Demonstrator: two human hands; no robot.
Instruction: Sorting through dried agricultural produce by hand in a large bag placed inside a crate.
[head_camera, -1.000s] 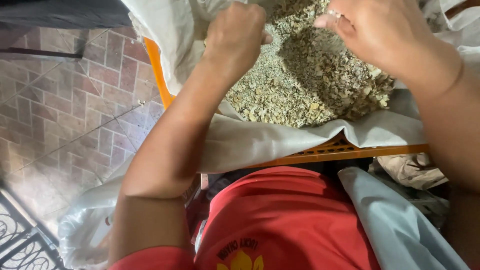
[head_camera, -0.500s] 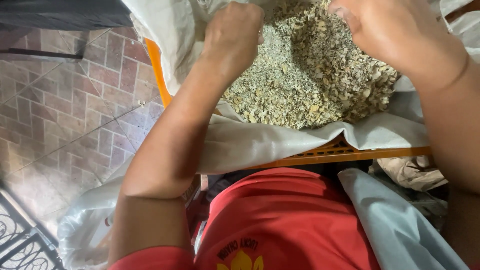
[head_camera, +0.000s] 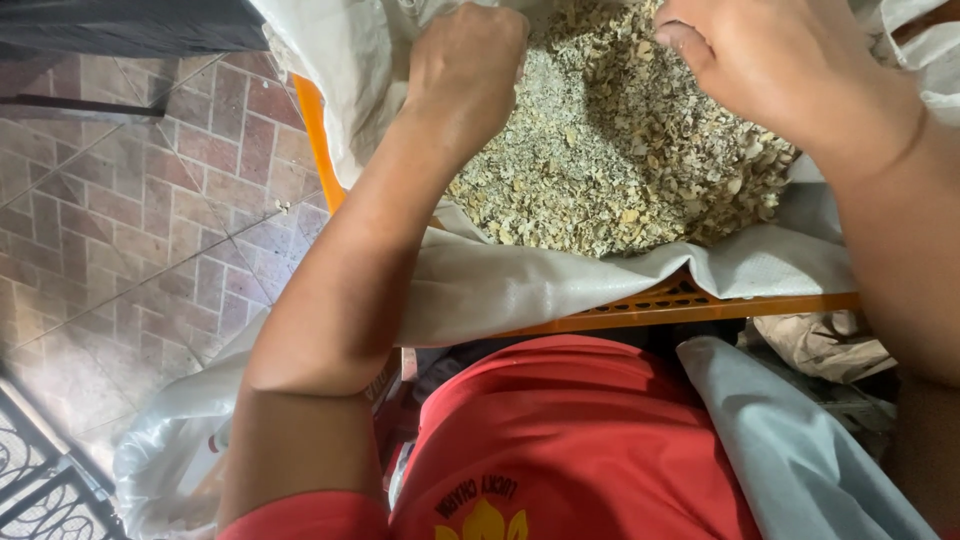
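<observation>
Resting on the dried husk heap (head_camera: 610, 150) (inside a white sack (head_camera: 520, 285)), left hand (head_camera: 465, 70) fisted at its left edge; right hand (head_camera: 780, 65) loosely curled, nearer the middle.

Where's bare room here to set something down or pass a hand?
The brick floor left of the orange crate is bare up to the metal grate at the lower left. The white sack is crowded: both hands, left hand and right hand, work the dry flaky material. Right of the crate, crumpled paper fills the space.
</observation>
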